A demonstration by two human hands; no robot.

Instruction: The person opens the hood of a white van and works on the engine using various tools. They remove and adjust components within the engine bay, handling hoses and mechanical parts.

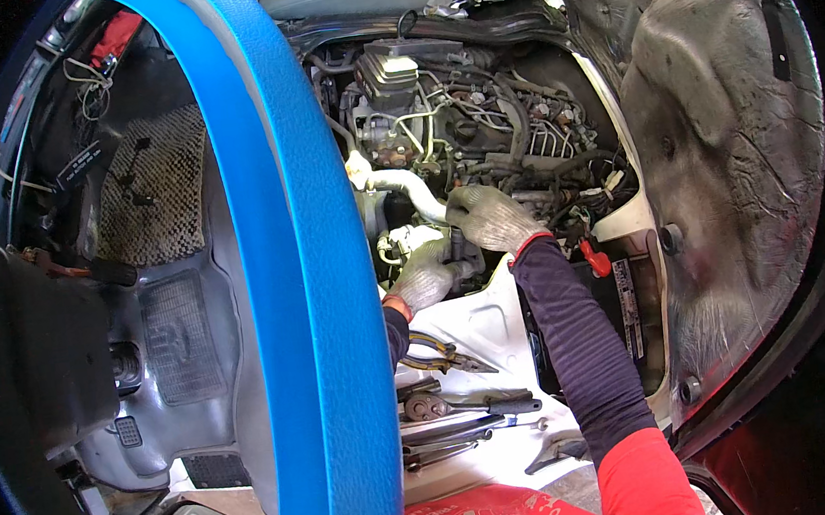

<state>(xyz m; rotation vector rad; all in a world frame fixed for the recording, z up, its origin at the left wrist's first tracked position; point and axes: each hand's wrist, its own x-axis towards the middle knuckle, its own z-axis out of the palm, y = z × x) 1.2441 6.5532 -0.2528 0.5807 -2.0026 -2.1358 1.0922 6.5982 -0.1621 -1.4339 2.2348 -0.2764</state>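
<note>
Both hands wear light grey knit gloves and work in an exposed engine bay. My right hand (495,219) is closed at the lower end of a curved silver pipe (409,185); its fingertips are partly hidden. Just below and to the left, my left hand (424,275) has its fingers bent together beside a dark part at the near edge of the engine (464,126). Whatever lies within those fingers is hidden. A pale, shiny part (405,242) sits just above the left hand.
A blue steering wheel rim (328,266) crosses the view and covers part of my left arm. On the white ledge lie yellow-and-black pliers (451,357), a ratchet (468,404) and several wrenches (448,448). A battery (629,305) with a red terminal cover (595,258) stands right of my right forearm.
</note>
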